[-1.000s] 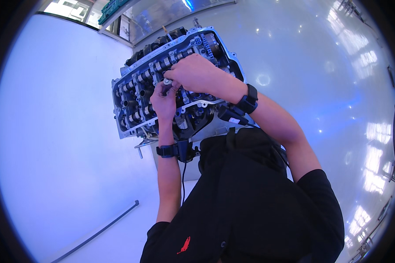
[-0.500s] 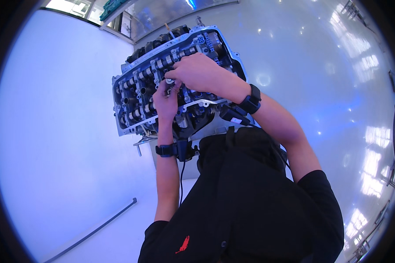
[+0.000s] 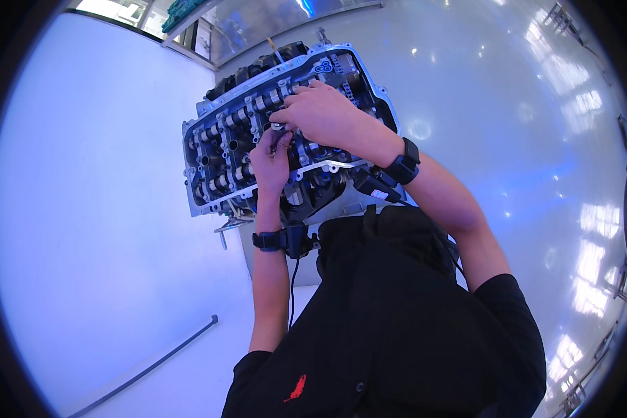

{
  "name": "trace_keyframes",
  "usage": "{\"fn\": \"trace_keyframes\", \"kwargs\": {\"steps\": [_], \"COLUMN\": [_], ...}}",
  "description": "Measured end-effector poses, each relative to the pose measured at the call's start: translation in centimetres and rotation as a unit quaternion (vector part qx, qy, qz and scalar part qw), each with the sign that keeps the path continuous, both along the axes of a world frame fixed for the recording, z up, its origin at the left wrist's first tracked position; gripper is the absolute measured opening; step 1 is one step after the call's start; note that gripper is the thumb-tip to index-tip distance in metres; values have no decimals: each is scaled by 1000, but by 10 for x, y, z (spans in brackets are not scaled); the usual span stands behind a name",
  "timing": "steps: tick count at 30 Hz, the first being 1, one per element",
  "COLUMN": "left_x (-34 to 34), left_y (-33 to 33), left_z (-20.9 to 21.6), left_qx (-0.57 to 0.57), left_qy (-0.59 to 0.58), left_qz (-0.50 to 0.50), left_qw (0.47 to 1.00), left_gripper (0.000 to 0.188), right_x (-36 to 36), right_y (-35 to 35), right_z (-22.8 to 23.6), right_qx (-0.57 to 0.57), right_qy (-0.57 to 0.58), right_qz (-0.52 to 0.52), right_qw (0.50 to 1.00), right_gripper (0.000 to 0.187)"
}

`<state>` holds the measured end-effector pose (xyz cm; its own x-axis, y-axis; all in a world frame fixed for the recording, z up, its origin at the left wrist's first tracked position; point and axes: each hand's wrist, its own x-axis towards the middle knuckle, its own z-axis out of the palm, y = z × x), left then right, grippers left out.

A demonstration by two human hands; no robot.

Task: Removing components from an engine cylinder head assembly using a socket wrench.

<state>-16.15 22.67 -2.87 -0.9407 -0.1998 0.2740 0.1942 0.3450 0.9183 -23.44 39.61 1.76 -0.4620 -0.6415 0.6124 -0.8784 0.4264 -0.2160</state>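
An engine's open cylinder head (image 3: 238, 164), with its camshafts (image 3: 265, 103) showing, lies below my hands. My left hand (image 3: 270, 167) comes up from the near side, thumb and fingers closed round a small, round-topped metal part (image 3: 279, 127). From the right, my right hand (image 3: 325, 117) reaches over the cylinder head. Its thumb and index finger are pinched at the top of that same part, while the other fingers are curled. Both hands hide the part's lower end, so its exact kind cannot be made out.
A timing chain (image 3: 343, 73) runs at the engine's right end. Black wrist straps (image 3: 268, 241) with boxes and a cable (image 3: 294, 285) are on my arms. A metal handle (image 3: 223, 235) sticks out at the near left. A grey bar (image 3: 153, 364) lies at the lower left.
The engine and both hands appear slightly farther right in the picture. Against the engine, the hands stay in nearly the same place, with only a small shift of the fingers.
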Motion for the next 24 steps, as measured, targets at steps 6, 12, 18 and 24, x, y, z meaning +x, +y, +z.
{"fn": "trace_keyframes", "kwargs": {"steps": [6, 12, 18, 24], "left_x": [4, 2, 0, 3], "left_y": [2, -3, -1, 1], "left_z": [-6, -5, -6, -1], "left_qx": [-13, -56, 53, 25], "left_qy": [-17, -26, -5, -42], "left_qz": [59, 46, -3, 35], "left_qw": [998, 997, 999, 998], "left_gripper": [18, 18, 17, 17], "right_x": [12, 10, 9, 10], "right_y": [0, 1, -3, 2], "right_z": [31, 16, 21, 20], "right_qx": [181, 119, 151, 129], "right_qy": [-200, -111, -119, -130], "right_qz": [-33, -14, -7, 6], "right_qw": [962, 987, 981, 983], "right_gripper": [33, 35, 32, 30]}}
